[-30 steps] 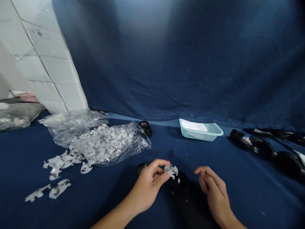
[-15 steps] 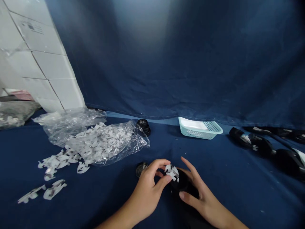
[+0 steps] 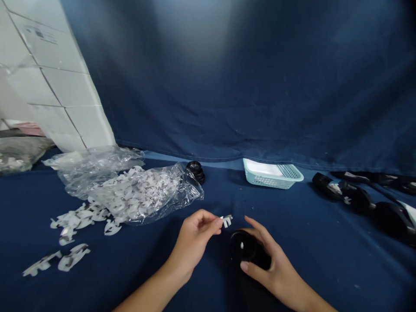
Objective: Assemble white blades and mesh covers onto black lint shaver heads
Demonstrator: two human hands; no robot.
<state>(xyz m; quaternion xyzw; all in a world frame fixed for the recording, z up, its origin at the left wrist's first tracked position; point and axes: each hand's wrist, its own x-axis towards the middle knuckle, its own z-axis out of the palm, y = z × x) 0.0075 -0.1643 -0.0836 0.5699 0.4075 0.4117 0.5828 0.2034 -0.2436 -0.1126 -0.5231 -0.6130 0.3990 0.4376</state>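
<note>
A small white plastic piece (image 3: 226, 221) is pinched between the thumb and fingers of my left hand (image 3: 194, 240). It sits just above and to the left of a black round housing (image 3: 242, 247), apart from it. A little white peg (image 3: 242, 245) shows inside the dark opening of the housing. My right hand (image 3: 274, 264) curves around the housing's right side, thumb in front and fingers behind. The lower part of the housing is lost in shadow.
To the left, a clear plastic bag (image 3: 191, 195) spills white pieces (image 3: 78, 221) onto the blue cloth (image 3: 136, 260). Black rings (image 3: 195, 171) are stacked behind the bag. A pale green basket (image 3: 271, 180) stands at the back; black parts (image 3: 357, 197) lie at right.
My left hand has moved back and left with the white piece, uncovering the housing's opening and the peg. It now hides the round grille-like part seen beside it before. My right hand barely moves.
</note>
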